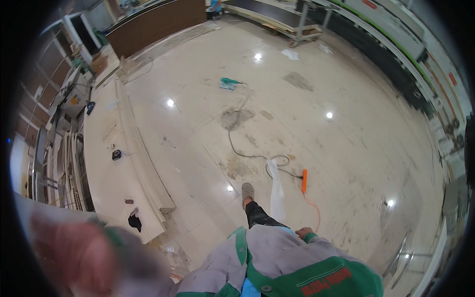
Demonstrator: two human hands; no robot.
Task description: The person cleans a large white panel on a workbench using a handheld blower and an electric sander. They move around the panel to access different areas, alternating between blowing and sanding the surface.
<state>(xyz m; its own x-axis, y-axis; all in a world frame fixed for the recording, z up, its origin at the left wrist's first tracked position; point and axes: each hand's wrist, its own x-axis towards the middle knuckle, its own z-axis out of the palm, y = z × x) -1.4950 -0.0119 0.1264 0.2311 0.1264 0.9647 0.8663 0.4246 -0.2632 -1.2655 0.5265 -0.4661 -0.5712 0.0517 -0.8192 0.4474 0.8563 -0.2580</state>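
Observation:
My left hand (pixel 74 255) is raised close to the camera at the lower left, badly smeared, so its fingers cannot be read. By my right hip hangs my right hand (pixel 303 231), small and partly turned away below a green cuff. Its fingers look curled, and whatever they may hold is hidden. A long white strip (pixel 277 193) runs along the floor to the left of that hand. Beyond it lies an orange power socket block (pixel 304 181) with an orange cord, joined to a dark cable (pixel 242 154). My foot in a grey clog (pixel 248 191) is on the tiles.
A long pale workbench (pixel 118 163) on the left carries a tape measure (pixel 116 155) and a black item (pixel 134 222). A green power tool (pixel 229 80) sits on the floor ahead. At the far right stand a wheeled rack (pixel 300 27) and a long machine (pixel 396 59).

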